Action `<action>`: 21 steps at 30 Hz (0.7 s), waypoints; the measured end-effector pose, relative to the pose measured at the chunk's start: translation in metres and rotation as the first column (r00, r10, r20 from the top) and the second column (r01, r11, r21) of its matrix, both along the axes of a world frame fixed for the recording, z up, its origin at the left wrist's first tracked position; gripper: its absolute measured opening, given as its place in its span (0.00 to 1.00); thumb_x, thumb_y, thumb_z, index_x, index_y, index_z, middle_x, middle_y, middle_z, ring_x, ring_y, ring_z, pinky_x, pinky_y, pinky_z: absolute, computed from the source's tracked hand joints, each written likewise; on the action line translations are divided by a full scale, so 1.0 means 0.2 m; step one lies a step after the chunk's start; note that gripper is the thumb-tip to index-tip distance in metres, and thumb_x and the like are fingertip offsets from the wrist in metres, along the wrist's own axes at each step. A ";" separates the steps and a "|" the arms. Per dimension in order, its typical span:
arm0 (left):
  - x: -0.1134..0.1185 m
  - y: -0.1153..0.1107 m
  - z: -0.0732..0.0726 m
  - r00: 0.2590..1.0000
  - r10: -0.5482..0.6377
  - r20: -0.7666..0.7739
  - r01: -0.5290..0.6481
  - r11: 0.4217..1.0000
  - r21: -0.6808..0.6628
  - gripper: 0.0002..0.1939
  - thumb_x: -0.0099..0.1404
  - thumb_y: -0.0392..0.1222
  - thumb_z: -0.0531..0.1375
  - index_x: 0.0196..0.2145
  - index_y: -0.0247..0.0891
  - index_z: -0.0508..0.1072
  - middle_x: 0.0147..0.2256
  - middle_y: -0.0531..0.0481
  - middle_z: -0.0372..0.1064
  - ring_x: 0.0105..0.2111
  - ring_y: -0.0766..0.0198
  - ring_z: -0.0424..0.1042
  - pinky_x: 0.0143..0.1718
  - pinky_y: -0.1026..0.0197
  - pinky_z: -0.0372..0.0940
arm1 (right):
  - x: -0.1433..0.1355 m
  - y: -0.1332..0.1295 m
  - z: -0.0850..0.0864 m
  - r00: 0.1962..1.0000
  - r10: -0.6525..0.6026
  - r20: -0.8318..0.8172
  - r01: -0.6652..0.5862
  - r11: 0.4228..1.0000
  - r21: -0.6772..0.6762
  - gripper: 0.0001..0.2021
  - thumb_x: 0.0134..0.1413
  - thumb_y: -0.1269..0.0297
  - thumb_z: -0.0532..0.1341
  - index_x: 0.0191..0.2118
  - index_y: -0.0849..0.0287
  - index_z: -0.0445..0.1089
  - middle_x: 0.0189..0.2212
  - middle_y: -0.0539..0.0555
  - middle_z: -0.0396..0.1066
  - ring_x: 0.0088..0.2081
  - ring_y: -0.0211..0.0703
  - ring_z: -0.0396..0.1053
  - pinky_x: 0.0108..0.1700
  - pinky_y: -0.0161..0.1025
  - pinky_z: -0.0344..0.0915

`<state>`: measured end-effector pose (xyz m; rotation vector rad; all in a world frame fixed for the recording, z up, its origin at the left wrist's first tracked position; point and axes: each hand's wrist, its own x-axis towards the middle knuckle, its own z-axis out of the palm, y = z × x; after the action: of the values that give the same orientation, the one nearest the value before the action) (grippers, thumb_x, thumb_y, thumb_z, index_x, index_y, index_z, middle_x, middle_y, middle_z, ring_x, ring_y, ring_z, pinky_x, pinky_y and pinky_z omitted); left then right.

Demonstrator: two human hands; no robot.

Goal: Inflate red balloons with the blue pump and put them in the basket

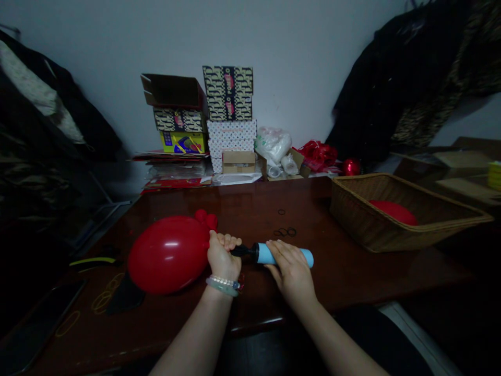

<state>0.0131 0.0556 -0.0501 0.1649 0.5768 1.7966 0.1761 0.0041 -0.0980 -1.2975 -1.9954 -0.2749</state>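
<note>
A large inflated red balloon point(168, 256) lies to the left, its neck running into my left hand point(224, 256). That hand is closed around the neck and the black nozzle end point(243, 251) of a hand pump, so the join between them is hidden. My right hand point(288, 263) is wrapped over the light blue body of the balloon pump point(306, 257), which lies roughly level just above the table. Behind the balloon's neck sit several small red round pieces point(206, 218), perhaps uninflated or tiny balloons; I cannot tell.
A wicker basket point(376, 237) with a red balloon point(393, 212) in it stands on the right of the brown table point(250, 209). Several dark rubber bands point(285, 232) lie behind the pump. Yellow bands point(102, 300) and a phone point(43, 324) are at left. Stacked boxes point(230, 130) line the wall.
</note>
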 end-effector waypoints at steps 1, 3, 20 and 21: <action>0.00 0.00 0.00 1.000 -0.001 -0.001 0.001 1.000 -0.006 0.23 0.68 0.46 0.52 0.18 0.38 0.50 0.12 0.60 0.44 0.12 0.73 0.48 0.19 0.65 0.53 | 0.00 0.00 0.00 1.000 0.004 -0.002 -0.004 1.000 -0.007 0.23 0.58 0.64 0.59 0.59 0.57 0.62 0.52 0.57 0.69 0.54 0.51 0.65 0.56 0.51 0.61; -0.01 0.00 0.01 1.000 -0.002 -0.002 0.002 1.000 -0.011 0.23 0.69 0.47 0.52 0.18 0.39 0.50 0.12 0.60 0.44 0.12 0.73 0.49 0.19 0.65 0.53 | 0.00 0.00 0.00 1.000 0.028 -0.004 -0.028 0.999 -0.023 0.23 0.58 0.63 0.59 0.59 0.56 0.61 0.52 0.57 0.69 0.54 0.50 0.65 0.56 0.52 0.62; -0.27 0.05 0.10 0.998 0.002 0.060 -0.005 0.999 0.042 0.22 0.69 0.41 0.49 0.17 0.38 0.47 0.10 0.60 0.43 0.10 0.74 0.47 0.17 0.66 0.50 | 0.13 0.04 0.03 0.998 0.061 0.029 -0.059 0.997 -0.058 0.25 0.57 0.58 0.60 0.59 0.55 0.61 0.53 0.57 0.69 0.53 0.50 0.65 0.53 0.51 0.63; -0.26 0.04 0.10 0.998 0.003 0.063 -0.005 0.999 0.039 0.23 0.69 0.41 0.49 0.17 0.38 0.47 0.10 0.60 0.43 0.10 0.74 0.47 0.17 0.66 0.50 | 0.12 0.03 0.03 0.998 0.058 0.024 -0.057 0.997 -0.058 0.25 0.57 0.59 0.60 0.59 0.55 0.61 0.52 0.57 0.69 0.52 0.50 0.66 0.53 0.51 0.63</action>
<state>-0.0389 0.0646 -0.0310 0.1335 0.4981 1.8113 0.2007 0.0111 -0.0912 -1.2750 -2.0720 -0.2096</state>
